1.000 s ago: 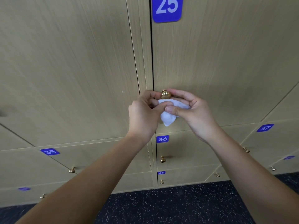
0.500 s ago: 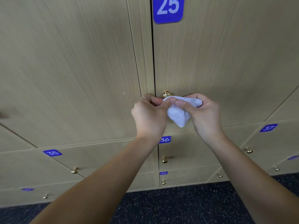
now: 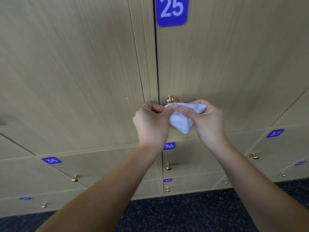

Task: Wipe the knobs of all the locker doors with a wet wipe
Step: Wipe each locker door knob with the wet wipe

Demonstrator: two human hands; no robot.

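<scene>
A brass knob (image 3: 171, 99) sticks out of the beige locker door numbered 25 (image 3: 234, 64), near its left edge. Just below and in front of it, both hands hold a white wet wipe (image 3: 181, 123). My left hand (image 3: 151, 124) pinches the wipe's left corner between thumb and curled fingers. My right hand (image 3: 207, 119) grips its right side, thumb on top. The wipe bunches and hangs down between them, its upper edge close under the knob; contact with the knob cannot be made out.
Lower lockers carry small brass knobs: door 35 (image 3: 74, 178), door 36 (image 3: 168, 166), door 45 (image 3: 168, 189), door 37 (image 3: 255, 156). Further knobs show at the right (image 3: 283, 174) and bottom left (image 3: 44, 205). Dark speckled floor (image 3: 175, 213) runs along the locker base.
Both hands have dropped slightly from around the knob, which now shows bare above them. The wipe has been pulled out wider between the hands.
</scene>
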